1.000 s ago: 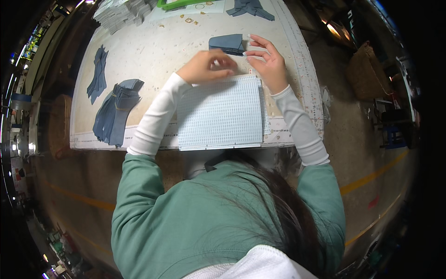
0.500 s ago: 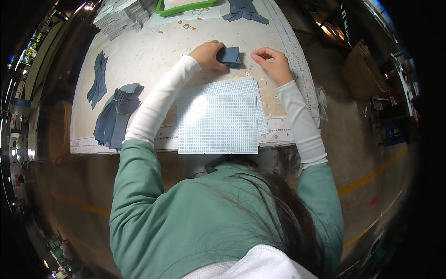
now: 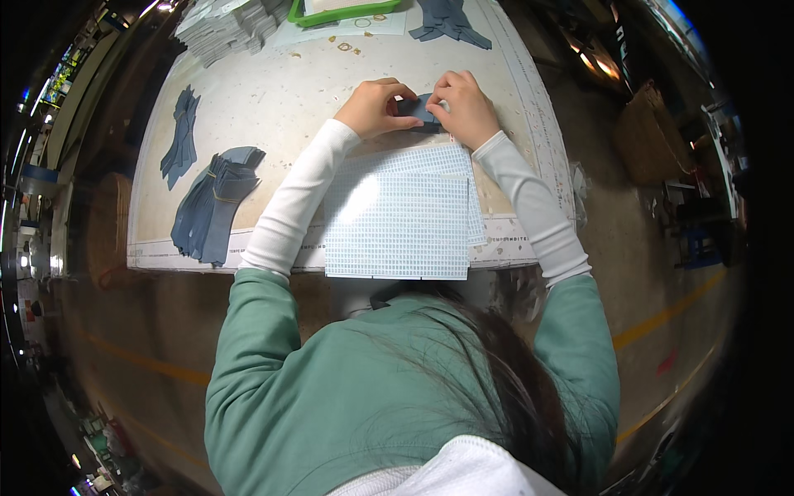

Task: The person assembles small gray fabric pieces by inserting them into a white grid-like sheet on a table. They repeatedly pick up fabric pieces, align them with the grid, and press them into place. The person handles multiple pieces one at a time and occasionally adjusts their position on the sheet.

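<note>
A small stack of dark blue flat pieces, which look like cut fabric, (image 3: 422, 107) lies on the table beyond the sheets. My left hand (image 3: 376, 107) curls around its left end, thumb along the near edge. At the right end my right hand (image 3: 463, 107) is pinched, its fingertips touching the top piece. Anything small between those fingertips is too small to make out. Close in front of both hands lie white sheets (image 3: 397, 223) printed with rows of tiny blue marks, overlapping at slightly different angles.
Banded blue pieces (image 3: 217, 202) lie at the left, with a smaller bundle (image 3: 180, 136) behind. Another blue bundle (image 3: 448, 23) is at the far edge. A grey stack (image 3: 223, 29) and a green tray (image 3: 347, 11) stand at the back, rubber bands (image 3: 346, 47) nearby.
My right hand has moved left from beside the blue stack onto its right end. My left hand keeps its hold on the left end. The whole view has shifted slightly.
</note>
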`<state>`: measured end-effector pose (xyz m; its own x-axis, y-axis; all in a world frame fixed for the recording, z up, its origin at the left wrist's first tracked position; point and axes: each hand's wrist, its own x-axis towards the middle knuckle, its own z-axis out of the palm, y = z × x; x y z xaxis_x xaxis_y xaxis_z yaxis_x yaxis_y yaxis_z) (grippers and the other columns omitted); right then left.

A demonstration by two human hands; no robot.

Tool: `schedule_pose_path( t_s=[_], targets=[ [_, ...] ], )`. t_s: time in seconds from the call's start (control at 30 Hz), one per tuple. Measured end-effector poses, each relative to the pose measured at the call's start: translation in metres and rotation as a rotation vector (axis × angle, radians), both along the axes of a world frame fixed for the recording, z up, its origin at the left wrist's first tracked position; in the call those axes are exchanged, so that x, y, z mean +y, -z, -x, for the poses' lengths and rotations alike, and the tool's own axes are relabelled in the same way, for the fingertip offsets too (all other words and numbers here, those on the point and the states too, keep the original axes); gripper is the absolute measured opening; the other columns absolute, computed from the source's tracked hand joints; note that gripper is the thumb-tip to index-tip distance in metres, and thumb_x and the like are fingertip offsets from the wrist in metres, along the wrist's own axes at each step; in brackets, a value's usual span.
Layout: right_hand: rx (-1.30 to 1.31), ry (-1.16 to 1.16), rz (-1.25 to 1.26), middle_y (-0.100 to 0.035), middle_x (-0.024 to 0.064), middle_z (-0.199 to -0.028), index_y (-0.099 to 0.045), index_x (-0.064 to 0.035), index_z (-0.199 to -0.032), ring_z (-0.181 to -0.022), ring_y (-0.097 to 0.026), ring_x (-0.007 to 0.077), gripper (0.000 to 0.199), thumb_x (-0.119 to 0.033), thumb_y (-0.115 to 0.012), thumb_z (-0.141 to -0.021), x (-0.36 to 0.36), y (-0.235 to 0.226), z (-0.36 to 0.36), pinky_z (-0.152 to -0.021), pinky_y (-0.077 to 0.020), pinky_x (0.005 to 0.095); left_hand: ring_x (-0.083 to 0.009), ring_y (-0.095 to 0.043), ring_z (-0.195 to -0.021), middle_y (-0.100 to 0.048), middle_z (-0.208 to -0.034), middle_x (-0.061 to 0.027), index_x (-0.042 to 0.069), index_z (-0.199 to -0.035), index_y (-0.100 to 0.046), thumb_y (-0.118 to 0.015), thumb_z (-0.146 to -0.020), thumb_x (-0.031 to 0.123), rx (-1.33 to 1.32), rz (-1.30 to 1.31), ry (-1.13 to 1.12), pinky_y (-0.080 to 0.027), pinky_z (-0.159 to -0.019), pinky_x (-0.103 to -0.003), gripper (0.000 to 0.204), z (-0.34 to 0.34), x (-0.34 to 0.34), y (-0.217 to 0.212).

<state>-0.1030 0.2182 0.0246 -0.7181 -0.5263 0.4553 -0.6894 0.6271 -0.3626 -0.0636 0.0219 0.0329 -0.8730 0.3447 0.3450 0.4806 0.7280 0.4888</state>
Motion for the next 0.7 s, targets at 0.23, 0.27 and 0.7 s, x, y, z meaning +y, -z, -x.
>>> schedule_pose_path(
  t_s=[0.23, 0.27, 0.7],
  targets=[
    [0.020, 0.048, 0.021, -0.059, -0.0001, -0.089, -0.070, -0.0125, -0.073, -0.097, -0.054, 0.0190, 0.005, -0.016, -0.073, -0.073, 0.002, -0.003, 0.007, -0.081, -0.0501, 0.0332, -0.0186, -0.066, -0.071, -0.067, -0.088, -0.0092, 0.006, -0.099, -0.070, -0.079, -0.073, 0.034, -0.028, -0.020, -0.004, -0.054, -0.068, -0.028, 0.040, 0.003, -0.004, 0.005],
    [0.014, 0.048, 0.051, -0.060, 0.0005, -0.090, -0.070, -0.0115, -0.074, -0.097, -0.054, 0.0208, 0.005, -0.016, -0.073, -0.074, 0.004, -0.003, 0.010, -0.082, -0.0488, 0.0336, -0.0184, -0.066, -0.071, -0.067, -0.087, -0.0089, 0.007, -0.099, -0.070, -0.078, -0.073, 0.033, -0.022, -0.025, 0.003, -0.054, -0.068, -0.028, 0.039, 0.003, -0.004, 0.005],
    [0.184, -0.022, -0.070, -0.056, 0.0000, -0.089, -0.069, -0.0123, -0.073, -0.097, -0.054, 0.0165, 0.006, -0.016, -0.072, -0.076, -0.002, 0.003, 0.004, -0.080, -0.0515, 0.0328, -0.0164, -0.065, -0.068, -0.067, -0.080, -0.0070, 0.008, -0.097, -0.071, -0.079, -0.072, 0.028, -0.025, -0.058, 0.018, -0.054, -0.065, -0.027, 0.033, 0.001, -0.003, 0.007]
  ],
)
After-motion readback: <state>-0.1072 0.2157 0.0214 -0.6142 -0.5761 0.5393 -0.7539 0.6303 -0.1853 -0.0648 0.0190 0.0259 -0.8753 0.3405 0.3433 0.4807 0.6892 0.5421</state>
